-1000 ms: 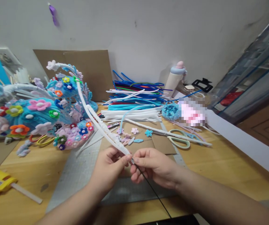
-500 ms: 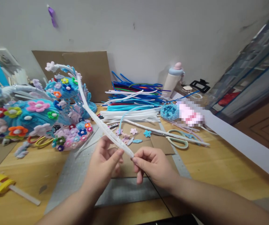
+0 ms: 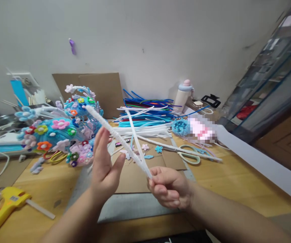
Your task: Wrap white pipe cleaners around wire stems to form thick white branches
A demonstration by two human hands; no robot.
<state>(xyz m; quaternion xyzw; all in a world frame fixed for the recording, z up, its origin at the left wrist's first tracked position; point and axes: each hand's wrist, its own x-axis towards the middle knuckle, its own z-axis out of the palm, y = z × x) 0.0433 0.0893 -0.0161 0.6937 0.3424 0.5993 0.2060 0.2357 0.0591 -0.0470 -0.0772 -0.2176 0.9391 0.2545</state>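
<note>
White pipe cleaners (image 3: 120,138) rise in a V from my right hand (image 3: 169,187), which pinches their lower ends between thumb and fingers. The left branch looks thick and wrapped; a thinner one leans up to the right. My left hand (image 3: 107,167) is beside the thick branch, fingers stretched up and thumb apart, with nothing gripped. Below and behind them, small pipe-cleaner flowers, one of them a blue flower (image 3: 158,149), lie on a cardboard sheet (image 3: 135,184).
A yellow glue gun (image 3: 13,199) lies at the left. Flower-covered blue pipe-cleaner pieces (image 3: 51,130) stand behind it. Green-handled scissors (image 3: 189,155) lie to the right. A pile of pipe cleaners (image 3: 145,130) and a bottle (image 3: 183,96) are near the wall.
My left hand has let go of the white pipe cleaners and opened. They now show two separate branches. My right hand keeps its pinch, and the view has shifted.
</note>
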